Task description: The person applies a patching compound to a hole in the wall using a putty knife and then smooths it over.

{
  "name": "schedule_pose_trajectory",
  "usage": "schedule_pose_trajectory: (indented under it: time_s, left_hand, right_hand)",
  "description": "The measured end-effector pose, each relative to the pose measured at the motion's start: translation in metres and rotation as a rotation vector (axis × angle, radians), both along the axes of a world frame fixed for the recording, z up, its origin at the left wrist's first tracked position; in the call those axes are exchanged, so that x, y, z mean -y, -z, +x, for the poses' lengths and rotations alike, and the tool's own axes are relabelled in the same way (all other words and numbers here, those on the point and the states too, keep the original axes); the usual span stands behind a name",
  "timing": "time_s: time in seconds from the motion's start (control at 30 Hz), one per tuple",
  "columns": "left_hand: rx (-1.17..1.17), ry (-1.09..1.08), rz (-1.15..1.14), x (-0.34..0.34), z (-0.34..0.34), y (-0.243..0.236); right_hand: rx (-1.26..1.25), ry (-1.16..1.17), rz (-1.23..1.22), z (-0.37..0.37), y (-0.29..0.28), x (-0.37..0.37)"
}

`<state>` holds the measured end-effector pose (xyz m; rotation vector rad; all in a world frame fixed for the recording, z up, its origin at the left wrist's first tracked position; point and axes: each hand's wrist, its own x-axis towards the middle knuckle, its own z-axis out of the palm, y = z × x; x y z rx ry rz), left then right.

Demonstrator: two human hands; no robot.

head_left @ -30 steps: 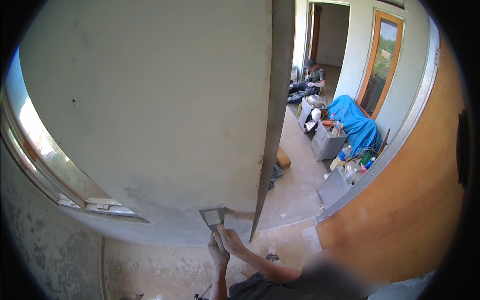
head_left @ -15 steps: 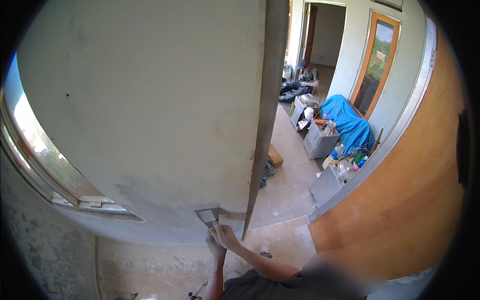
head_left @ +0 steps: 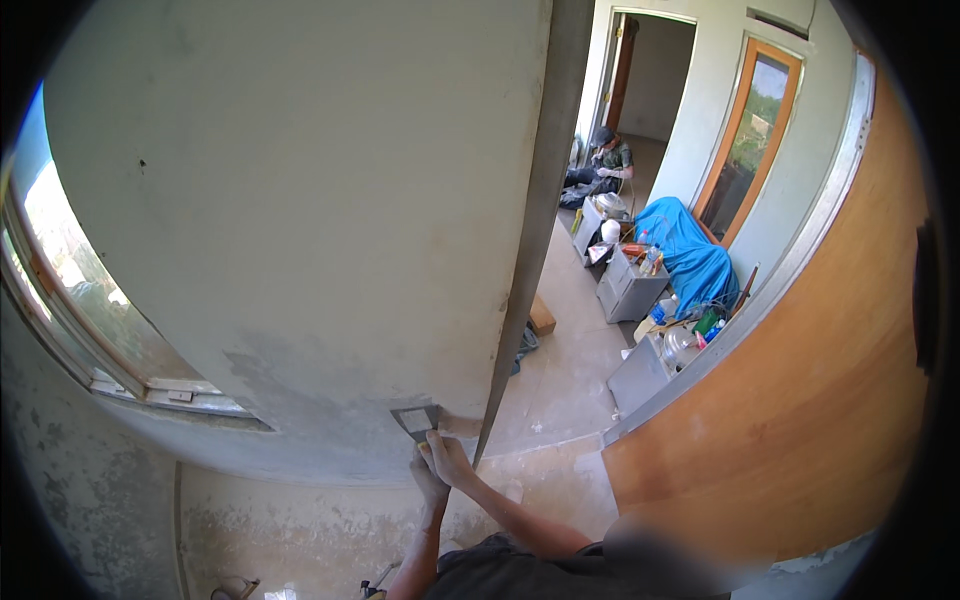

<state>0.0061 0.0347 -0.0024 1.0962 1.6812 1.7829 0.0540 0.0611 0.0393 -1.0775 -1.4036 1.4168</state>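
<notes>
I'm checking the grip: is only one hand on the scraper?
No, the left hand and right hand are together at the handle end of the scraper.

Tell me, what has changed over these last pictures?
The flat scraper has slid slightly right along the wall, toward its right-hand edge; the camera view has shifted too. Nothing was taken up or let go: the left hand and right hand stay on the scraper, and the blue cover stays in place.
</notes>
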Motion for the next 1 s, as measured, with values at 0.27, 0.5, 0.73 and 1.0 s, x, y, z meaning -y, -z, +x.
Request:
schedule_pose_trajectory:
  time_s: [0.27, 0.5, 0.73, 1.0]
  left_hand:
    - [-0.011, -0.027, -0.043, 0.014, 0.007, -0.010]
    - [0.031, -0.009, -0.113, 0.018, 0.005, -0.010]
    - [0.036, -0.025, -0.062, 0.014, 0.008, -0.004]
    - [0.235, -0.031, -0.038, 0.013, 0.022, -0.013]
  right_hand:
    - [-0.028, -0.070, -0.237, 0.004, 0.003, 0.009]
    - [-0.008, -0.069, -0.133, 0.008, 0.008, 0.009]
    - [0.042, -0.047, -0.140, 0.008, -0.001, 0.008]
    - [0.037, -0.067, -0.149, 0.016, 0.006, 0.005]
